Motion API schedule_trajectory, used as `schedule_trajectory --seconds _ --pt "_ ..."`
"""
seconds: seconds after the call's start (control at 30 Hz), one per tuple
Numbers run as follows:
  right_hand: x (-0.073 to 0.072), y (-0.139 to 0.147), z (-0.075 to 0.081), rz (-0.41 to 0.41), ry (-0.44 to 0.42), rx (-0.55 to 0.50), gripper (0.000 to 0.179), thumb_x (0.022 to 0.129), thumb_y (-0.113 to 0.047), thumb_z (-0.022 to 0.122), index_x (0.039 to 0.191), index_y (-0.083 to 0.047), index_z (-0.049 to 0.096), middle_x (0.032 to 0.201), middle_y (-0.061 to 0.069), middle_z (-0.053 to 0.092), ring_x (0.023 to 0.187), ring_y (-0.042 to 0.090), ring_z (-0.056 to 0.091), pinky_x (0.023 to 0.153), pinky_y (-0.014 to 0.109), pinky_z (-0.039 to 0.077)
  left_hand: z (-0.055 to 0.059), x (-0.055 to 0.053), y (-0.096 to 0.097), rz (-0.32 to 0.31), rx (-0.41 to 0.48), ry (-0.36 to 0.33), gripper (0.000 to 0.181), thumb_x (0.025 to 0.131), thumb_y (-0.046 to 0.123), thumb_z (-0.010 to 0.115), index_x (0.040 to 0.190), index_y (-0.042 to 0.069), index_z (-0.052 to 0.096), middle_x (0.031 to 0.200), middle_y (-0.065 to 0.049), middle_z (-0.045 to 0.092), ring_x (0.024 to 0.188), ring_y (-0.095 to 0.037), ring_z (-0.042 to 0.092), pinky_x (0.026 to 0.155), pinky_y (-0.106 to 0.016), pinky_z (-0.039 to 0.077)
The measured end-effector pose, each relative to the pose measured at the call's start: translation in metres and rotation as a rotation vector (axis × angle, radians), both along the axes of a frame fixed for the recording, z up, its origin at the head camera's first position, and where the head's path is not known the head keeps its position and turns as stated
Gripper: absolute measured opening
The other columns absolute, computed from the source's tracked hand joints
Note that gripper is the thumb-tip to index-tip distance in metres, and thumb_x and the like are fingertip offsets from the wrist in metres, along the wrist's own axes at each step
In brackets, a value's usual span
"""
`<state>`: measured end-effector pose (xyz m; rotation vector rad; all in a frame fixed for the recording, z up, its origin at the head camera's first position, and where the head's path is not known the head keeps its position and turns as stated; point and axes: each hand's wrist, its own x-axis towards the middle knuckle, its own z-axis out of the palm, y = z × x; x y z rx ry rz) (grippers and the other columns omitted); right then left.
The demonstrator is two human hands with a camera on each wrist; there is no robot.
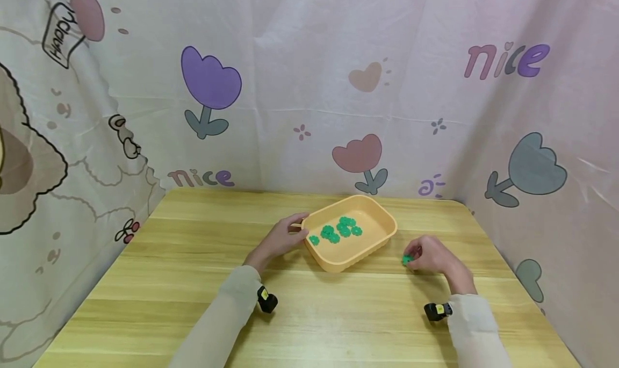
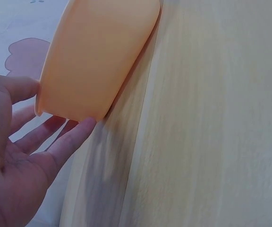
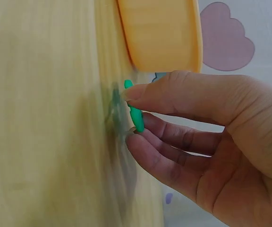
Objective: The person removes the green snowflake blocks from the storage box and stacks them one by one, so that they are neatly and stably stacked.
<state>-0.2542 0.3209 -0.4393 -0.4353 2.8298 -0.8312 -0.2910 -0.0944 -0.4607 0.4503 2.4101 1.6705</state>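
A yellow-orange plastic tray stands at the back of the table, set at an angle. Its left end is gripped by my left hand, the thumb at the rim and the fingers against the end wall in the left wrist view. Several green flower-shaped pieces lie on the tray's floor. Right of the tray, my right hand pinches one more green flower-shaped piece between thumb and fingers, low over the tabletop. The right wrist view shows that piece edge-on.
The wooden table reaches back to a printed cloth backdrop, which also hangs along both sides. Each wrist wears a small black camera, the left one and the right one both above the tabletop.
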Motion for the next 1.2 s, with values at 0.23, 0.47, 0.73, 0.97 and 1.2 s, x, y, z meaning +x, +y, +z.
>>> schedule_trajectory --seconds 0.23,0.47,0.73,0.97,1.2 --pt "-0.002 -0.002 -0.004 0.029 -0.002 -0.017 0.018 0.075 -0.003 0.086 0.091 -0.001 0.078 0.083 0.004 0.074 0.075 0.014 0.062 0.066 0.020 0.053 0.001 0.001 -0.002 -0.014 0.019 -0.011 0.054 0.104 0.017 0.062 0.156 0.015 0.047 0.148 -0.018 0.050 0.134 -0.037 0.056 0.093 -0.036 0.061" --pt "-0.005 0.003 -0.008 0.019 -0.013 -0.039 0.019 0.077 -0.006 0.088 0.093 -0.003 0.078 0.087 0.005 0.075 0.077 0.015 0.062 0.067 0.021 0.051 0.002 0.001 -0.003 -0.016 0.015 -0.008 0.054 0.104 0.017 0.062 0.156 0.015 0.047 0.147 -0.018 0.052 0.133 -0.037 0.057 0.094 -0.037 0.061" --pt "-0.003 0.009 -0.007 -0.004 -0.013 -0.070 0.029 0.082 -0.017 0.088 0.105 -0.003 0.078 0.098 0.008 0.076 0.086 0.015 0.064 0.074 0.023 0.053 0.001 0.000 -0.001 -0.005 0.021 -0.016 0.053 0.104 0.015 0.061 0.155 0.015 0.048 0.146 -0.018 0.052 0.134 -0.038 0.056 0.093 -0.037 0.061" --pt "-0.007 -0.004 0.016 0.026 0.040 -0.237 0.034 0.090 -0.017 0.081 0.117 0.003 0.074 0.112 0.019 0.075 0.098 0.019 0.067 0.081 0.022 0.057 0.004 0.001 0.002 -0.011 0.048 -0.039 0.054 0.104 0.016 0.061 0.156 0.015 0.047 0.148 -0.020 0.048 0.134 -0.037 0.055 0.096 -0.041 0.060" --pt "-0.027 -0.041 0.028 0.094 0.093 -0.344 0.032 0.088 -0.009 0.081 0.115 0.005 0.074 0.113 0.026 0.073 0.099 0.024 0.070 0.085 0.021 0.059 0.002 0.001 0.003 -0.002 0.047 -0.039 0.053 0.103 0.015 0.063 0.154 0.016 0.049 0.145 -0.019 0.050 0.133 -0.037 0.056 0.095 -0.039 0.061"
